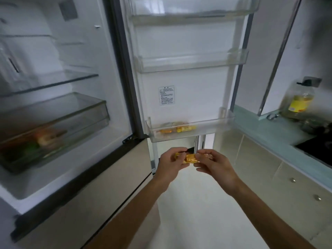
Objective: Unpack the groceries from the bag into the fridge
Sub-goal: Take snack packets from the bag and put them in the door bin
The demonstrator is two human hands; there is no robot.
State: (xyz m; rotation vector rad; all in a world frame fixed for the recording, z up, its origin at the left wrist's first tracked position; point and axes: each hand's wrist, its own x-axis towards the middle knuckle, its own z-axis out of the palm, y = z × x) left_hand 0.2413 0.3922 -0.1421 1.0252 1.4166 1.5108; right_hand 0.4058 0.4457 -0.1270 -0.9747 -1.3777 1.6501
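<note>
Kitchen light fell on an open fridge whose lowest door bin, at centre frame, already held yellow packets. Directly below it, the left hand and right hand together gripped a golden wrapped packet, long axis left-right; both equally near. The white door label was unreadable.

three door bins, two hands, one oil bottle.

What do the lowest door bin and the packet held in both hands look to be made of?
Lowest door bin: clear rigid plastic, seemingly; the yellow packets inside show through its wall. Packet: glossy golden-orange wrapper, likely plastic film or foil; it shines and creases.
</note>
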